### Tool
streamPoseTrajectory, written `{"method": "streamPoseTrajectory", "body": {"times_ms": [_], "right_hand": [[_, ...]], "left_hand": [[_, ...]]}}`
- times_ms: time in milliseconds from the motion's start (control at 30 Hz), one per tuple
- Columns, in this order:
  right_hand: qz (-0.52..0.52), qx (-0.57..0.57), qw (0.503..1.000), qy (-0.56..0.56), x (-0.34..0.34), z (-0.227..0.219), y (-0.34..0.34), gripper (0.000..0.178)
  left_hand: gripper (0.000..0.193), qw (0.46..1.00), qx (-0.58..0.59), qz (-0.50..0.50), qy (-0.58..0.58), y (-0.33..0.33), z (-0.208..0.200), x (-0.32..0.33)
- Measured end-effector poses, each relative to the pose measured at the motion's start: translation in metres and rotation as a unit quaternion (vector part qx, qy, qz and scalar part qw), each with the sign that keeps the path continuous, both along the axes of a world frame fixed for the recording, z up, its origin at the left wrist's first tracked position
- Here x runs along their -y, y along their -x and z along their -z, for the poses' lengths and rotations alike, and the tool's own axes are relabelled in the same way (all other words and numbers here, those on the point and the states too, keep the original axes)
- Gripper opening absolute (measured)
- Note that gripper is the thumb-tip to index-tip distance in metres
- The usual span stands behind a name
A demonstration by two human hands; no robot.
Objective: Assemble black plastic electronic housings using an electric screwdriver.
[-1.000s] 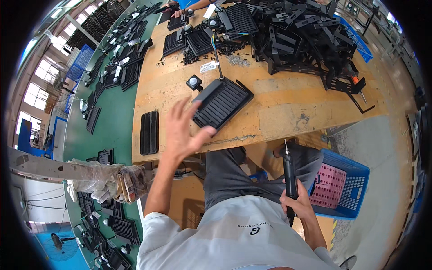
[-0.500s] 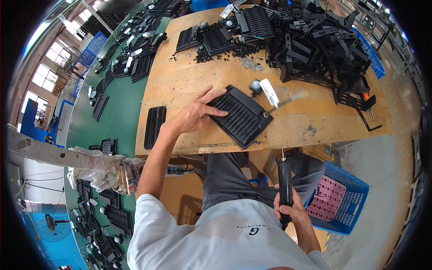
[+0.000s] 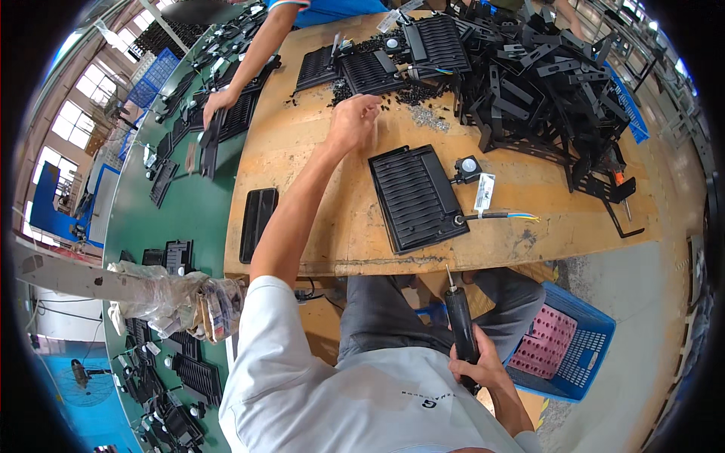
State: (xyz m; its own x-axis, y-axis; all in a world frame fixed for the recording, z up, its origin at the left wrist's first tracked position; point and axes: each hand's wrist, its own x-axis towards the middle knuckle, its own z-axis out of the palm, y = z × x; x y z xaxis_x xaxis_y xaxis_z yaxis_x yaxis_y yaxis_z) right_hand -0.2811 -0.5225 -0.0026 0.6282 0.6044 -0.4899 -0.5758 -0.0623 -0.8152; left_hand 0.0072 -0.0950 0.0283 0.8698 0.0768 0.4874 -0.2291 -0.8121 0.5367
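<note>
My left hand (image 3: 353, 123) is over the table beside a scatter of small black screws (image 3: 414, 94). Its fingers are bent together, and whatever they may pinch is too small to make out. In front of me lies a black finned floodlight housing (image 3: 419, 198) with a small sensor (image 3: 467, 167), a white tag (image 3: 485, 192) and a cable (image 3: 504, 216) ending in bare coloured wires. Below the table edge, my right hand (image 3: 483, 364) grips a black electric screwdriver (image 3: 462, 321), its bit pointing up toward the table.
Black metal brackets (image 3: 547, 98) are heaped at the right, and more floodlights (image 3: 438, 45) lie at the back. A black rectangular frame (image 3: 258, 225) rests at the table's left. Another person's hand (image 3: 220, 102) holds a black part over the green belt (image 3: 204, 192). A blue basket (image 3: 596, 340) stands low right.
My left hand has let go of the floodlight and moved away to the screws. The floodlight now lies straighter. The screwdriver has shifted slightly left and down. Another person's arm has come in.
</note>
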Motion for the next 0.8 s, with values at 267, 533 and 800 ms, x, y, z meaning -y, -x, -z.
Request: {"method": "streamPoseTrajectory", "body": {"times_ms": [267,533,800], "right_hand": [[-0.005,0.002,1.0,0.016,0.0,-0.002,0.003,0.076],[-0.001,-0.01,1.0,0.004,-0.01,-0.02,-0.011,0.068],[0.001,0.127,0.992,-0.006,-0.042,-0.036,-0.033,0.06]], "left_hand": [[0.014,0.983,0.036,0.07,-0.166,-0.063,0.028,-0.022],[0.012,0.992,0.005,0.047,0.115,-0.004,-0.006,-0.001],[0.015,0.784,-0.165,0.208,0.56,0.168,-0.023,0.086]]}}
